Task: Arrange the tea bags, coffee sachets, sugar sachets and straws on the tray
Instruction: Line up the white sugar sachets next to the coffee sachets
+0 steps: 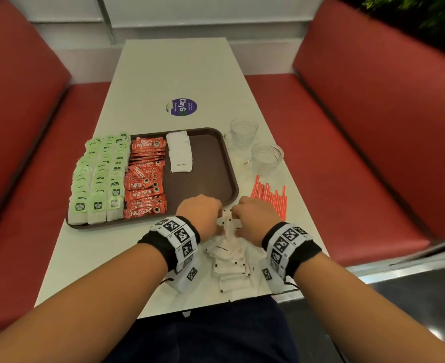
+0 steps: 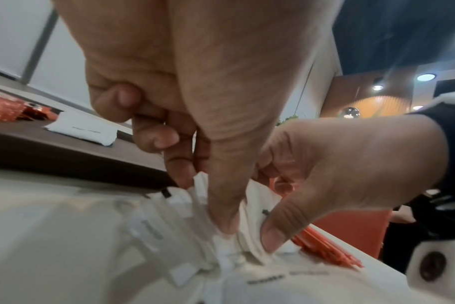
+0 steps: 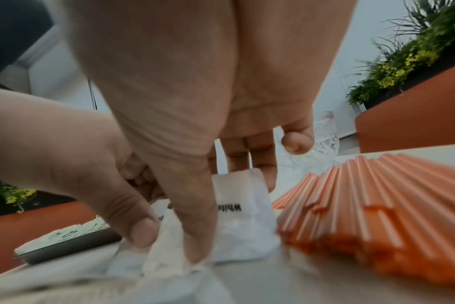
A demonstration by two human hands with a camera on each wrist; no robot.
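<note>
Both hands down at the near table edge, just off the tray's [image 1: 226, 163] front right corner. Left hand [image 1: 203, 213] and right hand [image 1: 252, 214] pinching the same small bunch of sugar sachets [image 1: 228, 227], thumbs and fingertips closed on the paper, sachets stood on edge against the table [image 1: 174, 66]. More loose sugar [image 1: 232, 273] fanned flat nearer the body. On tray: tea bags [image 1: 98, 179] in rows at left, coffee sachets [image 1: 145, 179] beside them, a short sugar column [image 1: 180, 153] started next; right half bare. Straws [image 1: 270, 196] off tray, right of it, close to the right hand; two glass cups [image 1: 254, 146] beyond. Step in hand, by appearance: squaring the bunch before transfer. Best done by tapping edges level on the table, keeping print facing one way, holding light enough not to crumple, then laying down to overlap and continue the existing column. Mind the straws when lifting; likely to roll if knocked.
</note>
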